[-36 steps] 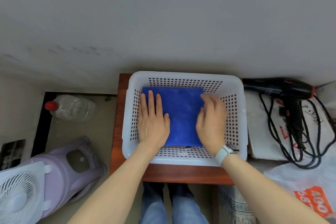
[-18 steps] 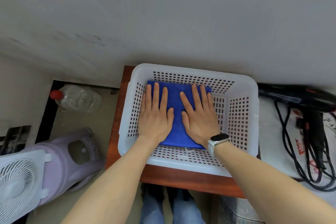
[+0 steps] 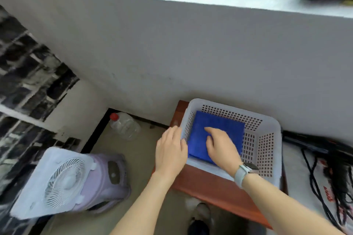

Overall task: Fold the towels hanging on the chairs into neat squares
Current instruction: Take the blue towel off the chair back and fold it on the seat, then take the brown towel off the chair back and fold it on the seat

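Right hand [image 3: 221, 146] over the folded blue towel [image 3: 217, 129], fingers loosely bent, index tip pointing onto the cloth; contact unclear through blur. Nothing gripped. Left hand [image 3: 170, 150] at the left rim of the white basket [image 3: 271, 126], fingers relaxed; cannot tell if it touches. Towel lies flat inside the basket, basket on a wooden stool [image 3: 208, 183]. Fan [image 3: 65, 181] and plastic bottle [image 3: 124, 125] on the floor to the left.

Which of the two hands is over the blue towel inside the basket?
The right hand, the one with the watch, is over the towel. The left hand is outside, at the basket wall.
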`<state>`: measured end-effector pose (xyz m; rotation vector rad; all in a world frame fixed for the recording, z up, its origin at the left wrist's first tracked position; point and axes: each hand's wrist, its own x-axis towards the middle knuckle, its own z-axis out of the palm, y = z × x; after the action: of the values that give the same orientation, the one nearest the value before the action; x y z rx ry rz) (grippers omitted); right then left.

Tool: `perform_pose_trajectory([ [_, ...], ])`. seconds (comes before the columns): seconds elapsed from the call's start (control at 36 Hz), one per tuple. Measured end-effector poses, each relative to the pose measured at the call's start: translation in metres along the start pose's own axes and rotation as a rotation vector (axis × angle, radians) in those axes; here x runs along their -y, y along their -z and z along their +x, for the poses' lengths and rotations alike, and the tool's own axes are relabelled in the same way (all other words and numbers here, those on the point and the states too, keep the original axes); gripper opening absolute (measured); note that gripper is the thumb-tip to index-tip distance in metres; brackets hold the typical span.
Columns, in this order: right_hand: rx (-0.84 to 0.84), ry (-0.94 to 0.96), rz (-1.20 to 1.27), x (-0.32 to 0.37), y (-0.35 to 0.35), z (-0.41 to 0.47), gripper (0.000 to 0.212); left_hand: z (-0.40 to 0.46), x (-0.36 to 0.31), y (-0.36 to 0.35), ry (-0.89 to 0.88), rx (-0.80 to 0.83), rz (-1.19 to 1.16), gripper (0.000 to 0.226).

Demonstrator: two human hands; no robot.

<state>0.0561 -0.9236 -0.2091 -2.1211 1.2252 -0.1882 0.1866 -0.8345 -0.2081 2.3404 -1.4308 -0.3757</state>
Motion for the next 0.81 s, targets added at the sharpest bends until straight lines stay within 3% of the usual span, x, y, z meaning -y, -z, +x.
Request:
perform_pose_trajectory([
  [0.19, 0.076, 0.304, 0.025, 0.127, -0.05, -0.115, 0.033, -0.156, 0.087, 0.1, 0.236, -0.157, 0.013, 0.041],
  [0.39, 0.37, 0.642, 0.015, 0.25, -0.13, -0.282, 0.025, -0.399, 0.163, 0.181, 0.585, -0.446, -0.039, 0.03],
  [0.47, 0.528, 0.801, -0.058, 0.295, -0.171, -0.349, 0.011, -0.506, 0.188, 0.195, 0.768, -0.549, -0.026, 0.03],
  [0.58, 0.665, 0.996, -0.105, 0.342, -0.224, -0.436, 0.011, -0.633, 0.205, 0.203, 0.986, -0.676, -0.063, 0.024],
  [0.72, 0.822, 1.137, -0.128, 0.387, -0.281, -0.531, 0.028, -0.755, 0.214, 0.207, 1.188, -0.803, -0.053, 0.021],
  [0.81, 0.931, 1.233, -0.178, 0.412, -0.313, -0.578, 0.026, -0.808, 0.225, 0.212, 1.286, -0.853, -0.055, 0.026],
])
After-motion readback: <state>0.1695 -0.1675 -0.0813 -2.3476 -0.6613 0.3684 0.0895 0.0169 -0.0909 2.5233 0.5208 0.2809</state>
